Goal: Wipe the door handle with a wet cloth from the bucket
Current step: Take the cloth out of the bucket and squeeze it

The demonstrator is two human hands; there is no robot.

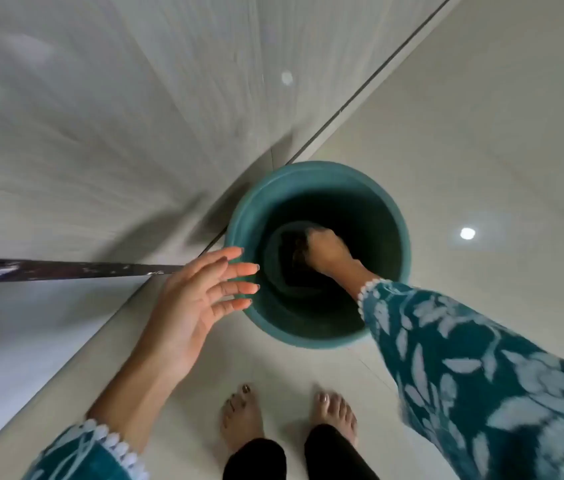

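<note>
A teal bucket point(391, 209) stands on the floor against the foot of a pale door point(100, 133). My right hand point(325, 251) reaches deep inside it, fingers down on a dark cloth point(294, 265) at the bottom; whether the fingers have closed on the cloth is hidden by the dark. My left hand point(201, 296) hovers open beside the bucket's left rim, fingers spread, holding nothing. A dark bar, possibly the door handle point(66, 270), runs in from the left edge towards the left hand.
Glossy pale floor tiles point(481, 150) spread to the right with ceiling-light reflections. My bare feet point(242, 420) stand just behind the bucket. The door's lower edge and a dark gap run diagonally behind the bucket.
</note>
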